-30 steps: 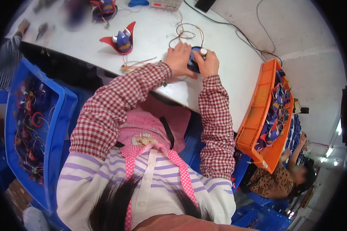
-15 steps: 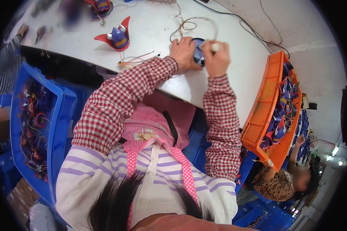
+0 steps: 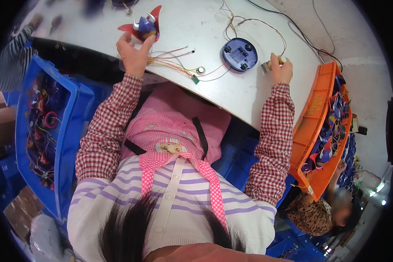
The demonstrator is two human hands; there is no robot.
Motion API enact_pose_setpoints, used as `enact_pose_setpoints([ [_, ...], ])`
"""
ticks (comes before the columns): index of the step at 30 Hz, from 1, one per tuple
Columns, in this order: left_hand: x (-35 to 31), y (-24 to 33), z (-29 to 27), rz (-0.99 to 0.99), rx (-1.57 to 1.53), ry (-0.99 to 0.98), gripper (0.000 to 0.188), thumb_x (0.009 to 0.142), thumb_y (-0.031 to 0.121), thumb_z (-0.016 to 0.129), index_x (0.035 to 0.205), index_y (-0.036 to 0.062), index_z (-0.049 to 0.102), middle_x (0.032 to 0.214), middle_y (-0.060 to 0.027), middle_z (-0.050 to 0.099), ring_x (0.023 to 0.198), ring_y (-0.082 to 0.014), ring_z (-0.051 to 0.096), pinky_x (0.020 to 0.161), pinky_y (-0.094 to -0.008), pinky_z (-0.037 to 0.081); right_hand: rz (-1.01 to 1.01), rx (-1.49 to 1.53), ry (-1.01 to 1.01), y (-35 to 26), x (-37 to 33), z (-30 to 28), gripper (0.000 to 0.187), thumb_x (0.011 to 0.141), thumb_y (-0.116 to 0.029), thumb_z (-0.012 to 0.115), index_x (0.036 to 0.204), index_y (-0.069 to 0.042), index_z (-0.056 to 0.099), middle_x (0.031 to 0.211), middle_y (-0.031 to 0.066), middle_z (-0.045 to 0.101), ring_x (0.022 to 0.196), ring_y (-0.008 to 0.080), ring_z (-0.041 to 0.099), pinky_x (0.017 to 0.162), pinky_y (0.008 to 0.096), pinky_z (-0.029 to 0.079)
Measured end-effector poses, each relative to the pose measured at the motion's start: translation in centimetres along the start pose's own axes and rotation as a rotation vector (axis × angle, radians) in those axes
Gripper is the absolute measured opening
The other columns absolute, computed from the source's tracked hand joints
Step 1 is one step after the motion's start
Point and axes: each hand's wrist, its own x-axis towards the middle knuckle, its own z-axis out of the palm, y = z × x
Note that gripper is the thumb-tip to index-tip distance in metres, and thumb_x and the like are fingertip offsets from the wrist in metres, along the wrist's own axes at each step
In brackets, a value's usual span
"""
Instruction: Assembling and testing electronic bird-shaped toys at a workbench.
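My left hand is closed around the lower part of a toy figure, purple with silver horns and red wing-like sides. Lying apart between my hands is a dark blue round base with dark fittings and a recessed panel facing up. Thin wires lead from it toward a small green circuit board and a round silver part. At the right, my right hand grips a small wired tool low over the table; my fingers hide most of it.
The white table carries loose cables at its far side. A blue crate of wired parts stands left, an orange crate of similar toys right. Another person's striped sleeve shows at far left; a second person is at lower right.
Both hands have left the round base, which now lies uncovered. My left hand has moved left onto the toy figure; my right hand has carried the wired tool to the right.
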Motion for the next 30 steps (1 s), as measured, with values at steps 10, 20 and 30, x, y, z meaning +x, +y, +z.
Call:
enact_pose_setpoints([
  [10, 3.8, 0.0, 2.1, -0.128, 0.277, -0.085, 0.089, 0.065, 0.043, 0.078, 0.125, -0.0079, 0.036, 0.119, -0.0261, 0.046, 0.109, -0.0337, 0.045, 0.099, -0.0445, 0.033, -0.778, -0.199, -0.272, -15.6, -14.3, 9.3, 0.048, 0.075, -0.026, 0.066, 0.117, -0.008, 0.053, 0.113, 0.0123, 0.051, 0.088, 0.0276, 0.049, 0.078, 0.037, 0.044],
  [20, 3.9, 0.4, 1.8, -0.305, -0.255, -0.133, 0.066, 0.062, 0.028, 0.081, 0.109, -0.0021, 0.045, 0.102, -0.0159, 0.055, 0.091, -0.0223, 0.057, 0.084, -0.0313, 0.047, -0.844, -0.376, -0.596, -20.2, -12.2, 15.4, 0.035, 0.082, -0.014, 0.053, 0.116, -0.005, 0.052, 0.09, 0.0144, 0.057, 0.071, 0.0326, 0.059, 0.066, 0.0411, 0.05],
  [30, 3.7, 7.0, 3.0, -0.401, -1.116, -0.682, 0.055, 0.065, 0.009, 0.079, 0.11, -0.0034, 0.049, 0.097, -0.0129, 0.06, 0.084, -0.0197, 0.06, 0.078, -0.0258, 0.049, 0.099, 0.766, -0.402, -15.8, -3.9, 3.7, 0.019, 0.078, -0.016, 0.064, 0.078, 0.003, 0.064, 0.063, 0.0032, 0.057, 0.056, 0.0116, 0.048, 0.052, 0.023, 0.04],
])
